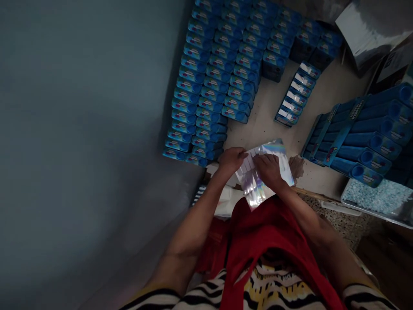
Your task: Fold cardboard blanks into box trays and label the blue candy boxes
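Note:
A shiny, silvery sticker sheet (pixel 256 193) with pale rectangular labels is held over the table's front edge. My left hand (pixel 231 159) grips its left edge, thumb on top. On the sheet's upper middle lies my right hand (pixel 268 170), its fingers bent and pressed together at the labels; whether a label is between them is hidden. Beyond the sheet, a short row of blue boxes (pixel 298 89) carries a pale shiny label on each end. To the left stand several packed rows of similar blue boxes (pixel 209 92), without such labels on their visible ends.
The table (pixel 261 116) meets a blue-grey wall (pixel 90 107) on the left. Long blue packs (pixel 361 133) are stacked at right. Below them is a clear tray (pixel 376 206) of pale blue-white bits. Crumpled silvery sheeting (pixel 371 26) lies at the far right corner.

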`<action>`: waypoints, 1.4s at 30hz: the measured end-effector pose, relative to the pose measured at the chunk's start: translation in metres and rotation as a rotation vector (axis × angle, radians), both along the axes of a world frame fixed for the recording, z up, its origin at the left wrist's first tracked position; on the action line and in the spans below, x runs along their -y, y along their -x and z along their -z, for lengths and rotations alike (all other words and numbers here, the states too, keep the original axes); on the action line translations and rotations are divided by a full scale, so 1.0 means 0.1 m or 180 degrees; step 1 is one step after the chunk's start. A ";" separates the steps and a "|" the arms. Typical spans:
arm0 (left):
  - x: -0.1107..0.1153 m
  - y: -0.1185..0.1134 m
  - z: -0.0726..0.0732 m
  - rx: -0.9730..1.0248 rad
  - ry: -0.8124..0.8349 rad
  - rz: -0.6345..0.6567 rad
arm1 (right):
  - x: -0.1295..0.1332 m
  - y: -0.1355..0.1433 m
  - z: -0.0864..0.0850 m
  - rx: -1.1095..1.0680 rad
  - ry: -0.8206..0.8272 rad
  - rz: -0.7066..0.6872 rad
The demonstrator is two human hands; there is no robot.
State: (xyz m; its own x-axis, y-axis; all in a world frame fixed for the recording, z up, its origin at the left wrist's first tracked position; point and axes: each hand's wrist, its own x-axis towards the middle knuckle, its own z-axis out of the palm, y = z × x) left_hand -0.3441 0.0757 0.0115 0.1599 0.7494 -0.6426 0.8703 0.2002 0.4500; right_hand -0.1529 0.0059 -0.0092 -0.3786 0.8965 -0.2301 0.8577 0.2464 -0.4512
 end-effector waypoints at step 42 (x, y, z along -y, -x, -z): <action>-0.78 -2.23 -1.68 0.4447 0.1116 -0.1661 | -0.68 -1.80 -2.97 -0.2429 -0.0229 0.3450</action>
State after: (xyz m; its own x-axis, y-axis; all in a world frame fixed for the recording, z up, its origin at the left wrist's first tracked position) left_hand -0.1215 0.1536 0.1798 0.5432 0.7594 -0.3580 -0.3943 0.6072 0.6898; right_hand 0.0273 0.0735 0.2874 0.5188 0.8261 -0.2201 0.1732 -0.3537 -0.9192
